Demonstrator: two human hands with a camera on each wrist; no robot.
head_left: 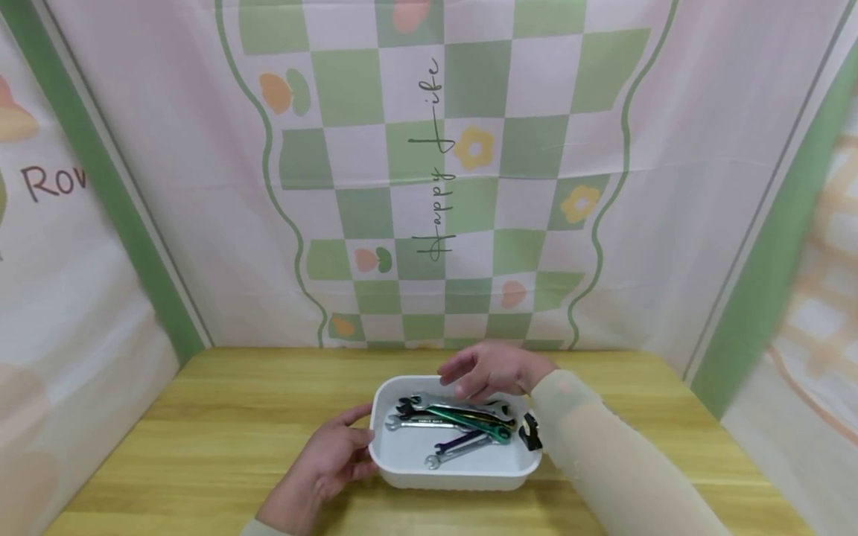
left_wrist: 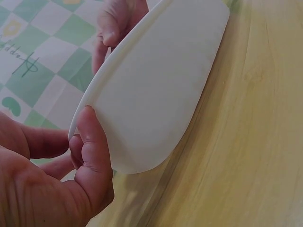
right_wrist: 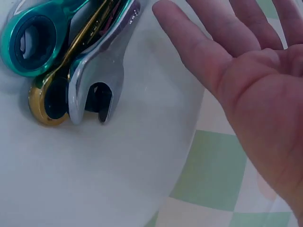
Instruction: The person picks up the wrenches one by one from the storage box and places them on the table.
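Note:
A white plastic bin (head_left: 456,481) stands on the table with several wrenches inside. My left hand (head_left: 335,450) grips its left end, thumb and fingers at the rim, as the left wrist view also shows. My right hand (head_left: 496,368) hovers over the back rim, fingers mostly straight and holding nothing. Under it lies a silver open-end wrench (head_left: 462,404), and by that a green wrench (head_left: 472,424). Nearer the front are a dark wrench (head_left: 456,442) and a small silver wrench (head_left: 462,451). The right wrist view shows a gold ring-end wrench (right_wrist: 36,104) between the green and silver ones.
The wooden table (head_left: 228,432) reaches back to a fabric wall (head_left: 550,156) with green checks, flowers and lettering. Similar fabric hangs at both sides. A small black piece (head_left: 531,432) shows at the bin's right end, beside the right sleeve (head_left: 603,447).

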